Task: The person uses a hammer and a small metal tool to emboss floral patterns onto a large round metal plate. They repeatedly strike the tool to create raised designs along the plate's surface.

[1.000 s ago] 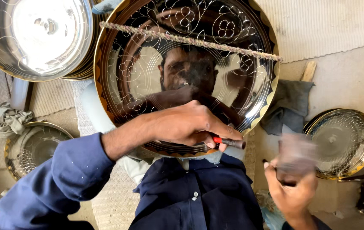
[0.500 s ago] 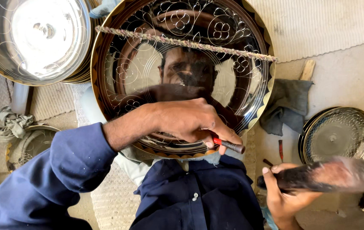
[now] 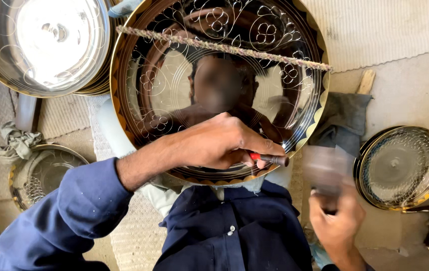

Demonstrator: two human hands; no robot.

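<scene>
A large polished round tray (image 3: 174, 75) with engraved flower patterns and a gold scalloped rim leans in front of me, and a twisted cord (image 3: 224, 47) runs across its upper part. My left hand (image 3: 219, 143), in a blue sleeve, rests on the tray's lower part. It grips a thin chisel-like tool with a red band (image 3: 269, 159), whose tip is near the lower right rim. At the lower right, my right hand (image 3: 337, 221) holds a blurred hammer-like tool (image 3: 325, 168) upright, a little to the right of the chisel tip.
A stack of shiny plates (image 3: 43, 45) stands at the upper left. One smaller engraved tray (image 3: 400, 165) lies on the right, another (image 3: 38, 173) on the left. A grey cloth (image 3: 342, 120), a wooden stick (image 3: 366, 81) and a rag (image 3: 16, 143) lie on the floor.
My right hand has swung the hammer: half a second ago it lay sideways and low, and now it stands upright nearer the chisel. My left hand has stayed on the tray.
</scene>
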